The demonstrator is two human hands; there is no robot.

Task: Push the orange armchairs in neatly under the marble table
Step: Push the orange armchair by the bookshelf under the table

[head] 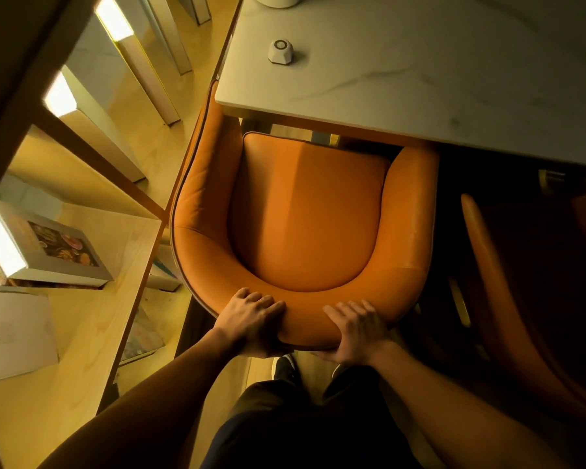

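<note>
Partly complete. The orange armchair stands at the corner of the marble table, only its front edge and arm tips under the top; most of the seat is exposed. Left hand and right hand each grip the curved backrest. A second armchair (dim, at right) appears partly under. Upholstery is smooth, piped leather.

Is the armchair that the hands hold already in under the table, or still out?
Mostly out. Only the armchair's front lies under the table edge; its seat is uncovered. Left hand and right hand grip its backrest.
</note>
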